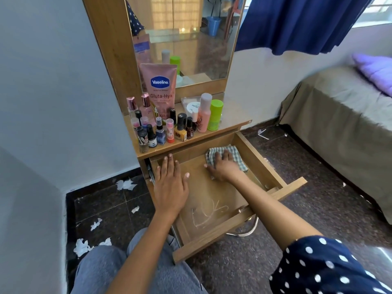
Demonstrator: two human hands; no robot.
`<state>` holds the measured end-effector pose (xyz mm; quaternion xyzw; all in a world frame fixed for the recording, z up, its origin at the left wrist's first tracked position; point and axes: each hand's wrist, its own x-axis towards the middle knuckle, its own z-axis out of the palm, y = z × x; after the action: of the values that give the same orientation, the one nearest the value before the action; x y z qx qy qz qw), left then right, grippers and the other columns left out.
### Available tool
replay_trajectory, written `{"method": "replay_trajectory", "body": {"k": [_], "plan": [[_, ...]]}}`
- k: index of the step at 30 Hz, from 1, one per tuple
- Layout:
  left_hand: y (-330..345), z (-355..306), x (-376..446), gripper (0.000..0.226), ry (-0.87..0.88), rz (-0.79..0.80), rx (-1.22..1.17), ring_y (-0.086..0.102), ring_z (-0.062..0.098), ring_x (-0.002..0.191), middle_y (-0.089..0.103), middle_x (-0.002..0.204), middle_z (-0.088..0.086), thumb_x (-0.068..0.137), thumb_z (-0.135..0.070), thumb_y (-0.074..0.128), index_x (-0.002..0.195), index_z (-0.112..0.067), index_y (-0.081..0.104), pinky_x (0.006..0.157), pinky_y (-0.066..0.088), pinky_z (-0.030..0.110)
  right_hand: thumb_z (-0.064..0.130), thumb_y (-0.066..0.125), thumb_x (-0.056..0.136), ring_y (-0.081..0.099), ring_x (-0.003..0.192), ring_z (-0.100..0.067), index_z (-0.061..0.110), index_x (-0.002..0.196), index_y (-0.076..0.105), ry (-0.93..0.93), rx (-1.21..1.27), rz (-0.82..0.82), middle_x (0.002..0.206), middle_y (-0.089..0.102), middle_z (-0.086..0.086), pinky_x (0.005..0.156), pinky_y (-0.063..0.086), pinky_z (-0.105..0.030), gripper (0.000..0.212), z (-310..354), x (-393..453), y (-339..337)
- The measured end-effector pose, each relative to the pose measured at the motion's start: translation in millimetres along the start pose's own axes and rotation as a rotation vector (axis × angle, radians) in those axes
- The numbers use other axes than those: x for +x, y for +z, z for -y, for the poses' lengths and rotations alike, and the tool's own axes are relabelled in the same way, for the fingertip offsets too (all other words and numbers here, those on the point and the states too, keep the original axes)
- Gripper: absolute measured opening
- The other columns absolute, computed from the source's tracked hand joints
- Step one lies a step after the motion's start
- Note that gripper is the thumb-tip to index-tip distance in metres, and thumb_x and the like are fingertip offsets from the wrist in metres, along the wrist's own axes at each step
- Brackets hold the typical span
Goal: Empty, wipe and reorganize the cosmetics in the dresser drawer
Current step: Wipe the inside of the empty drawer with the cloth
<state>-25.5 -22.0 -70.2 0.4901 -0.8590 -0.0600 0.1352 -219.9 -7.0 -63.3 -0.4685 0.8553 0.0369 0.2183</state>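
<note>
The setting is a bedroom corner: a wooden dresser with a mirror stands against a pale wall, on a dark speckled floor strewn with white paper scraps, with a bed to the right.

The right hand lies flat on a checked cloth. Its grip is apart: fingers extended and spread, pressing the cloth against the drawer bottom at the far right corner. The left hand is also apart, palm down with straight fingers, resting along the left side of the drawer and bracing it.

The drawer is pulled well out and holds only the cloth. White smears remain on the bottom near the front, so the wiping step appears unfinished.

The cosmetics stand crowded on the table directly above the drawer: small nail polish bottles at the front edge, a pink Vaseline tube leaning on the mirror behind them.

Hazards:
- Downward pressure from both hands on the extended drawer may strain its runners or tip it.
- A jolt through the dresser may topple the front-row bottles into the drawer or onto the floor.
- An upward hand movement may strike the table edge.
- The near smears may be missed if wiping stays in the far corner.
</note>
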Motion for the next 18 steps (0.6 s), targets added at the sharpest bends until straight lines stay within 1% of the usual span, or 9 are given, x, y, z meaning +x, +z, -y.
{"method": "replay_trajectory", "body": {"k": [2,4,6,9,11,13,16,17,18], "plan": [[-0.1,-0.7,-0.5,0.074,0.003,0.006,0.002,0.012,0.023,0.146,0.016,0.156,0.012,0.093,-0.048,0.003,0.144,-0.006,0.035,0.118,0.010,0.041,0.062,0.028,0.096,-0.004,0.148,-0.035,0.011,0.154,0.003,0.011,-0.002,-0.026,0.160,-0.009,-0.020,0.119,0.009,-0.048,0.080,-6.4,5.7,-3.5],[-0.6,-0.5,-0.8,0.075,0.006,0.010,-0.005,0.011,0.023,0.146,0.015,0.157,0.012,0.092,-0.048,0.001,0.145,-0.006,0.034,0.118,0.008,0.040,0.064,0.030,0.095,0.001,0.148,-0.036,0.011,0.153,0.008,0.009,0.007,-0.059,0.160,-0.003,-0.021,0.120,0.013,-0.048,0.082,-9.4,9.0,-4.8],[-0.9,-0.2,-0.9,0.076,0.005,0.008,-0.010,0.010,0.023,0.146,0.015,0.157,0.012,0.092,-0.048,0.000,0.145,-0.006,0.034,0.118,0.008,0.040,0.066,0.031,0.093,0.006,0.148,-0.037,0.008,0.152,0.009,0.023,0.005,-0.082,0.160,0.001,-0.022,0.119,0.017,-0.048,0.086,-8.4,8.6,-4.2],[-1.9,-0.4,-1.8,0.076,0.006,0.009,-0.010,0.011,0.023,0.146,0.016,0.157,0.012,0.092,-0.048,0.000,0.144,-0.005,0.035,0.117,0.008,0.039,0.068,0.034,0.091,0.016,0.146,-0.038,0.002,0.150,0.013,0.082,0.032,-0.149,0.158,0.010,-0.024,0.116,0.026,-0.048,0.091,-3.0,3.6,-2.1],[-2.1,-0.1,-1.8,0.076,0.001,0.008,-0.007,0.011,0.023,0.146,0.016,0.157,0.012,0.092,-0.048,0.000,0.144,-0.005,0.035,0.117,0.008,0.039,0.071,0.035,0.088,0.018,0.144,-0.041,0.001,0.150,0.016,0.131,0.053,-0.162,0.157,0.011,-0.027,0.114,0.029,-0.049,0.095,1.1,-1.5,-1.9],[-2.4,-0.5,-1.1,0.077,-0.003,0.012,-0.001,0.010,0.022,0.146,0.015,0.157,0.011,0.091,-0.049,-0.002,0.145,-0.006,0.034,0.118,0.008,0.039,0.077,0.036,0.084,0.020,0.143,-0.044,0.002,0.149,0.018,0.193,0.057,-0.112,0.156,0.012,-0.030,0.113,0.030,-0.050,0.101,3.0,-4.6,0.1],[-2.8,-1.7,0.0,0.079,-0.004,0.015,-0.002,0.009,0.022,0.146,0.015,0.157,0.011,0.090,-0.050,-0.003,0.144,-0.006,0.035,0.118,0.008,0.040,0.088,0.035,0.073,0.031,0.137,-0.047,0.002,0.149,0.020,0.320,0.039,-0.020,0.151,0.024,-0.033,0.108,0.036,-0.053,0.115,5.2,-12.9,8.4],[-2.6,-1.8,-0.1,0.079,-0.005,0.013,-0.002,0.010,0.022,0.146,0.015,0.157,0.012,0.090,-0.050,-0.003,0.144,-0.006,0.035,0.118,0.008,0.040,0.088,0.036,0.072,0.030,0.137,-0.048,0.002,0.150,0.017,0.350,0.038,0.000,0.152,0.022,-0.033,0.108,0.036,-0.054,0.118,7.5,-18.1,12.5],[-2.3,-1.8,-0.1,0.079,-0.004,0.011,0.001,0.010,0.022,0.146,0.015,0.157,0.012,0.090,-0.050,-0.003,0.144,-0.006,0.035,0.118,0.009,0.040,0.087,0.038,0.073,0.024,0.140,-0.048,0.001,0.150,0.012,0.369,0.041,0.018,0.153,0.015,-0.034,0.111,0.032,-0.055,0.119,10.9,-24.5,16.4]]}}
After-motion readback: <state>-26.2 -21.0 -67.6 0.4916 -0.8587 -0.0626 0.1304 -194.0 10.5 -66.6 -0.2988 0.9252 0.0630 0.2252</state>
